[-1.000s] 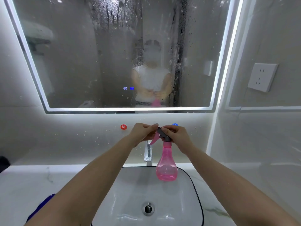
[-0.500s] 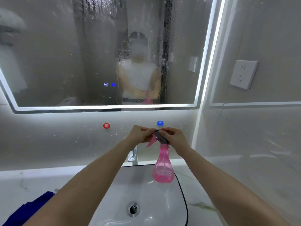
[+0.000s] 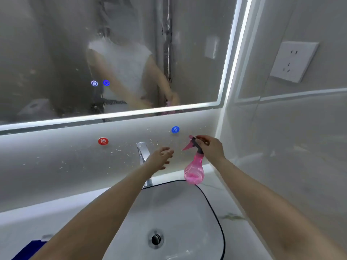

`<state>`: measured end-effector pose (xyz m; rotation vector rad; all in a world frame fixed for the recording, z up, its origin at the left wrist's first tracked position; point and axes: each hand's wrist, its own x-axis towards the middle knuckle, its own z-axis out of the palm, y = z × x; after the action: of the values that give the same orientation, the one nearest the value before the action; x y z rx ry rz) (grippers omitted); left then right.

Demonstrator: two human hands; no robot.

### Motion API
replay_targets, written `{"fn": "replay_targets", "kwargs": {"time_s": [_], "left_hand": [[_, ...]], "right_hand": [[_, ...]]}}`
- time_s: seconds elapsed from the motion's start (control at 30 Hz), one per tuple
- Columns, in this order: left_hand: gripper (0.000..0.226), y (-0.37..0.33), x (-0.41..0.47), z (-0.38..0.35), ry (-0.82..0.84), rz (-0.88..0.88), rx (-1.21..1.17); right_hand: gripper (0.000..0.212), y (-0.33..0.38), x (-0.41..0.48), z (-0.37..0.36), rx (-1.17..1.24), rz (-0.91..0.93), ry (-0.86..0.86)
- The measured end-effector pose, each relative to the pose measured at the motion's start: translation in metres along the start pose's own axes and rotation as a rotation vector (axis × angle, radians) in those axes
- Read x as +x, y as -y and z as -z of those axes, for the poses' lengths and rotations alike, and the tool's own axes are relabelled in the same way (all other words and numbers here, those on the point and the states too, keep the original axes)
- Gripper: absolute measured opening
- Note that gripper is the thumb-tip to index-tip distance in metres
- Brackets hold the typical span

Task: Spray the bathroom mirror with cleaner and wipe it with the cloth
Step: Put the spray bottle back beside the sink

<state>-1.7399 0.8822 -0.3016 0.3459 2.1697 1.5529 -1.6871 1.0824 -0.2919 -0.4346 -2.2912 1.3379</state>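
Well, the right hand [image 3: 211,148] had the pink spray bottle [image 3: 194,171] by its neck and grey head, fingers [image 3: 201,141] curled round it. The bottle hung upright over the back corner of the basin [image 3: 213,204], long axis near vertical, clear of the tabletop [image 3: 234,216]. Its nozzle faced the wall under the mirror [image 3: 56,53], so the glass lay above and to the left of where it pointed. To spray, I reckoned the bottle would need lifting and tipping up that way. The left hand [image 3: 161,157] hovered just beside the trigger, in front of the tap [image 3: 143,152], its fingers [image 3: 169,153] loose and spread with nothing in them. The blue cloth [image 3: 28,249] lay low at the left edge, well apart from both hands but on the left arm's side. The mirror looked misted and streaked with runs, so I judged the wiping was the step left to do.
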Motion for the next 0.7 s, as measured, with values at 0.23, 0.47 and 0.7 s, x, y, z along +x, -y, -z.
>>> {"fn": "replay_targets", "kwargs": {"time_s": [0.23, 0.47, 0.7], "left_hand": [[0.032, 0.042, 0.04, -0.024, 0.032, 0.012, 0.129], [0.033, 0.085, 0.086, -0.083, 0.073, -0.117, 0.713], [0.047, 0.13, 0.103, -0.122, 0.115, -0.188, 1.085]], "right_hand": [[0.021, -0.055, 0.008, -0.015, 0.076, -0.136, -0.074], [0.018, -0.123, 0.049, -0.024, 0.057, -0.23, 0.093], [0.023, -0.169, 0.061, -0.036, 0.17, -0.263, 0.307]]}}
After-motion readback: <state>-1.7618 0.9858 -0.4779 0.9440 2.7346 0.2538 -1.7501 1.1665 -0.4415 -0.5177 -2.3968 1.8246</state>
